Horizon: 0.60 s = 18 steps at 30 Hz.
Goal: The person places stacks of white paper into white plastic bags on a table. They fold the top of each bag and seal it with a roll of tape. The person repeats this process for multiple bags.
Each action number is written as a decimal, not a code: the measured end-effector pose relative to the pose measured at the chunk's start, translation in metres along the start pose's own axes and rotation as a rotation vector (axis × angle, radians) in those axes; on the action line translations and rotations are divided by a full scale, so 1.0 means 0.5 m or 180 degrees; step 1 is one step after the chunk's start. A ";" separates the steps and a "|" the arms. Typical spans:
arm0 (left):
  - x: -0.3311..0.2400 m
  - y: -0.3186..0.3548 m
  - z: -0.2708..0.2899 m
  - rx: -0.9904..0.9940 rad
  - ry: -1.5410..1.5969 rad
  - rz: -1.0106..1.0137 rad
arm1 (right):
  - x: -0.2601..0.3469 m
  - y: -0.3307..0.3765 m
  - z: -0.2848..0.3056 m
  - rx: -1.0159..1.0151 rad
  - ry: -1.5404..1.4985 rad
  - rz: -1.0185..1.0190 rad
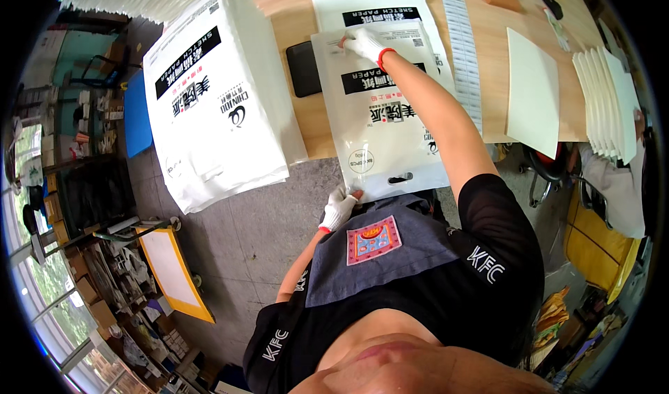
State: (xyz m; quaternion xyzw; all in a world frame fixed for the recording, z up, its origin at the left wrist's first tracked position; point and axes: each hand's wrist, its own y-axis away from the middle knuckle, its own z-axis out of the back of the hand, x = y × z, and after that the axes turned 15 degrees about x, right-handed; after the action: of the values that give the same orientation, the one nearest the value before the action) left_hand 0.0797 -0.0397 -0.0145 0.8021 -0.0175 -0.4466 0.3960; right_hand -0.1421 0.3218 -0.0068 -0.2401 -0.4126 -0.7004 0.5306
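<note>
From the head view, I see the scene bent by the lens, and much of the lower part is filled by my own chest, apron and chin, which hide the near edge of the bench [317,125]. The far end of the bench is cut off at the top of the picture. A dark flat thing [304,67] beside the bags is half covered, and I cannot tell what it is.

My right hand [364,44], in a white glove, is stretched far forward and lies flat on the upper edge of the white plastic bag [383,125], fingers bent down over its rim; it presses or pinches that edge, I cannot tell which. My left hand [339,209], also gloved, is closed on the bag's lower corner, just beside its cut-out handle, where the bag hangs over the bench edge.

The bag lies lengthwise on the bench, on top of a second bag of the same kind [373,3] that shows above it. A tall stack of such bags [216,108] stands to the left. To the right lie a cream sheet [533,94] and a fanned row of white sheets [606,101].
</note>
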 end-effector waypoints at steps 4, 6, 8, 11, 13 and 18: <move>-0.004 0.009 -0.001 -0.0018 0.0047 0.0035 | 0.063 -0.007 -0.005 -0.0101 0.0939 -0.0462; -0.012 0.011 0.000 0.0013 -0.0066 -0.0012 | 0.069 -0.010 -0.013 -0.0227 0.1183 -0.0659; -0.005 0.005 0.008 -0.0021 -0.0261 -0.0147 | 0.089 0.030 -0.025 -0.0582 0.1525 -0.0446; -0.068 -0.003 0.002 -0.0056 0.0187 0.0123 | 0.010 0.037 -0.025 -0.1022 -0.0219 0.0327; -0.088 -0.018 0.008 -0.0490 0.0131 0.0800 | 0.008 0.105 -0.017 -0.1162 -0.1040 0.0953; -0.118 -0.013 -0.011 -0.0444 -0.0559 -0.1127 | -0.009 0.503 0.015 -0.0978 0.1217 -0.0772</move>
State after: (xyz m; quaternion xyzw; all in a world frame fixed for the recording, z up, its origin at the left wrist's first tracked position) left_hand 0.0462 -0.0092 0.0245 0.7213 0.1202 -0.5776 0.3629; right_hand 0.0953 0.3063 0.0751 -0.1301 -0.2196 -0.8459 0.4684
